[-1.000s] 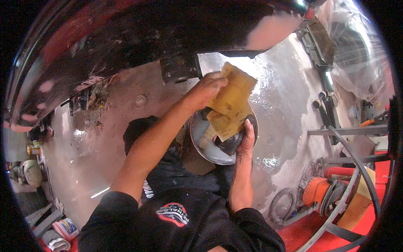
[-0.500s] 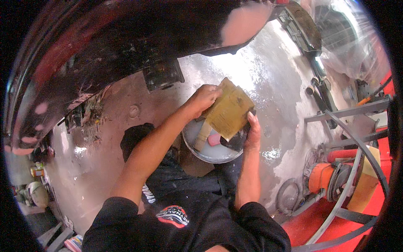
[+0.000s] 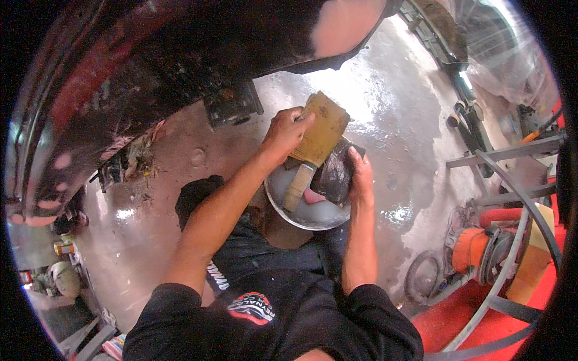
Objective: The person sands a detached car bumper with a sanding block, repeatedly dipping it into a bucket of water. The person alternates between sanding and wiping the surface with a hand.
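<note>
My left hand (image 3: 286, 133) pinches a tan, stained sheet of sandpaper (image 3: 325, 125), its paper back facing up. In my right hand (image 3: 362, 175) is a dark, wet-looking sheet (image 3: 335, 174), gripped by its right edge with the thumb on top; it looks like the grit side of sandpaper. Both sheets are above a round basin (image 3: 313, 228) of cloudy whitish liquid, and the tan one overlaps the dark one. A narrow tan block-like piece (image 3: 299, 189) slants down from the tan sheet over the basin; what holds it is unclear. Something pink (image 3: 312, 197) shows in the basin.
A dark car body panel (image 3: 180, 66) with a pink filler patch (image 3: 346, 27) spans the upper left. At the right stand a grey metal frame (image 3: 506, 156) and an orange machine (image 3: 472, 249). The concrete floor (image 3: 415, 156) looks wet. Plastic sheeting (image 3: 512, 54) hangs at the upper right.
The tan sheet has moved up and left, away from my right hand. More of the dark sheet in my right hand and of the tan block-like piece now shows.
</note>
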Action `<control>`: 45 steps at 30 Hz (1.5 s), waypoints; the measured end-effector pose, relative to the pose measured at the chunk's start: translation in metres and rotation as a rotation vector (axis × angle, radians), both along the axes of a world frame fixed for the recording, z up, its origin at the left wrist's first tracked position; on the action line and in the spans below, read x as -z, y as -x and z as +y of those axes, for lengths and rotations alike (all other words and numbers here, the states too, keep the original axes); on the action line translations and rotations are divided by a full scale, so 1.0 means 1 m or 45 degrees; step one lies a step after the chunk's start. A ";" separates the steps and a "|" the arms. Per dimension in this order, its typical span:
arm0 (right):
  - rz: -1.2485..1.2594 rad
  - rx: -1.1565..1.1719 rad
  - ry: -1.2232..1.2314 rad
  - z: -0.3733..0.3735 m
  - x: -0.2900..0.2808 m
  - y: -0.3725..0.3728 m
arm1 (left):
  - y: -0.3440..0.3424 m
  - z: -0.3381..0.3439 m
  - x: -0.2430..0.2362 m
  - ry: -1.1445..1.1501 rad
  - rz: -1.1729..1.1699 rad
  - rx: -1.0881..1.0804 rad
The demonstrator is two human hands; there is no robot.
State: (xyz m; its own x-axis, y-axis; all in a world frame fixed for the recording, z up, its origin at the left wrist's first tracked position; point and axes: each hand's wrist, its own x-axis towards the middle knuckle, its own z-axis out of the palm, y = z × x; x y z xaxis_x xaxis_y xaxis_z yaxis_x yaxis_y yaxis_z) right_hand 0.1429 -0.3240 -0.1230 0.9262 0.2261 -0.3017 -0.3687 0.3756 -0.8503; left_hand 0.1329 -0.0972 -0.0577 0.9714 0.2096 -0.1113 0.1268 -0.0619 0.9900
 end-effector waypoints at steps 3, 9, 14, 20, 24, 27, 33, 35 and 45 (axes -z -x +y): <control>-0.012 -0.012 0.609 -0.003 0.033 0.006 | -0.002 -0.002 -0.010 0.175 -0.046 -0.023; -0.289 -0.223 1.060 0.020 0.020 0.028 | 0.001 0.001 -0.008 0.331 -0.139 -0.029; -0.483 -0.074 1.034 0.016 0.016 0.027 | 0.000 -0.003 -0.006 0.260 0.023 -0.040; -0.516 -0.155 1.184 0.034 0.011 0.030 | -0.005 0.000 0.026 0.013 -0.156 -0.119; -0.502 -0.172 1.036 0.033 0.028 0.035 | -0.004 0.003 0.032 -0.483 -0.152 -0.191; -0.566 0.027 0.858 0.035 0.026 0.040 | 0.001 -0.003 0.029 -0.608 -0.140 -0.151; -0.805 0.312 0.608 0.044 -0.026 0.039 | 0.022 -0.037 0.006 -0.635 0.082 0.072; -0.870 0.306 0.558 0.055 -0.042 0.028 | 0.019 -0.040 0.047 -0.645 -0.183 0.008; -0.694 0.589 0.632 0.063 -0.028 -0.006 | 0.011 -0.073 0.046 -0.059 -0.410 0.170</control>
